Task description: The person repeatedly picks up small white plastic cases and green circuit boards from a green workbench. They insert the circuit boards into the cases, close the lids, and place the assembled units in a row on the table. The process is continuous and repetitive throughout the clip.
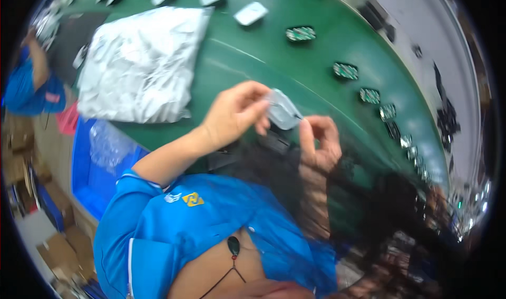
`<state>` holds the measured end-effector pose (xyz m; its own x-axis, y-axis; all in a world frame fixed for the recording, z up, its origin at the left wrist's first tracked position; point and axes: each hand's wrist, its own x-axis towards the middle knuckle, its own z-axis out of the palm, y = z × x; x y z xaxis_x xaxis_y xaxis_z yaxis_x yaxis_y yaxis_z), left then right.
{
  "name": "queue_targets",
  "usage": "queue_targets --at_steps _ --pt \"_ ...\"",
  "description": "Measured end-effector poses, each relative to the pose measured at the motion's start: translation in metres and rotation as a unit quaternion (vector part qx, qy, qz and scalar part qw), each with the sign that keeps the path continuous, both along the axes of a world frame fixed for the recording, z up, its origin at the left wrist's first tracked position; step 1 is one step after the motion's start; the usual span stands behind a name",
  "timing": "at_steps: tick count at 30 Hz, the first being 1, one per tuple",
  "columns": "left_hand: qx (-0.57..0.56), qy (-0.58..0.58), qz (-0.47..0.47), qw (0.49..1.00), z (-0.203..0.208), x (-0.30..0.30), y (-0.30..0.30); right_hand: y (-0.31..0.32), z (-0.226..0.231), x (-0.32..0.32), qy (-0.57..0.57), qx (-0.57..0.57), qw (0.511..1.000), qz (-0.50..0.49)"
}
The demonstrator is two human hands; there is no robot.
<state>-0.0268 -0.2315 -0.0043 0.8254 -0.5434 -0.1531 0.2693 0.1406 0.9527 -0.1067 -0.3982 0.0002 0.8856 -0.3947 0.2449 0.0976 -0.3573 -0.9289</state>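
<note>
A pale grey plastic casing (283,109), flat with rounded ends, is held tilted above the green worktop. My left hand (237,109) grips its left edge between thumb and fingers. At the casing's right end, the thumb and forefinger of my right hand (321,141) are pinched together. A short, thin dark piece shows between those fingertips and the casing, too small to name. Just below the casing, a dark flat object (274,142) lies on the worktop, partly in shadow.
A large crumpled silver-white bag (142,67) lies at the left of the green worktop (240,48). White casings (251,13) and green circuit boards (346,70) curve in a row along the far side. At left are a blue bin (87,167) with clear plastic and another person's arm (39,64).
</note>
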Motion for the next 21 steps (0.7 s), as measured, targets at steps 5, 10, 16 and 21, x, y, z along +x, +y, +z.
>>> queue_targets --at_steps 5,10,16,21 --pt "-0.048 0.02 0.023 0.998 -0.005 -0.008 -0.005 0.013 0.001 0.005 -0.022 -0.073 0.997 0.027" --pt "-0.068 0.051 0.03 0.996 -0.005 -0.016 -0.006 0.024 0.003 0.013 -0.018 -0.101 0.995 0.015" --pt "-0.089 0.057 0.039 0.994 -0.012 -0.017 -0.009 0.027 -0.006 0.013 -0.013 -0.158 0.987 -0.007" --pt "-0.058 -0.057 0.064 0.995 -0.015 -0.019 -0.012 0.024 -0.019 0.012 0.053 0.079 0.995 0.008"
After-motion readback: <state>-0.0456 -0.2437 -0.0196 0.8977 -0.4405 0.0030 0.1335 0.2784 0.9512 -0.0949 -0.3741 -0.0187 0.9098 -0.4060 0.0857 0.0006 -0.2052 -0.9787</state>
